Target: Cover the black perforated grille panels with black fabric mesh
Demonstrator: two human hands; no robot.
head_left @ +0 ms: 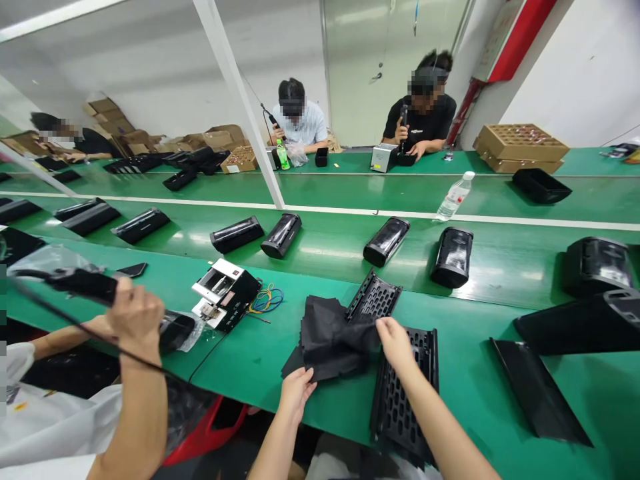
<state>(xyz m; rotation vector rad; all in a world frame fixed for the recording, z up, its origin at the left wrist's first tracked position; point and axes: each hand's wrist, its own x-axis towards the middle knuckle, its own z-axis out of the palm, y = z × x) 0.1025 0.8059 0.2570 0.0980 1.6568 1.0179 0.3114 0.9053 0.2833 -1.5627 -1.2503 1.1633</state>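
Observation:
My left hand [296,395] grips the near edge of a pile of black fabric sheets [327,337] on the green table [450,373]. My right hand [395,341] pinches the right side of the same pile. Under the fabric and to its right lie two black perforated plastic panels, one angled away [375,298] and one [400,393] under my right forearm at the table's near edge.
A co-worker's hand [135,313] at the left holds a black power tool over a black housing. A white-and-black unit [225,293] with coloured wires lies beside it. Several black housings ride the belt [390,240]. A flat black panel [535,393] lies right. Two people sit opposite.

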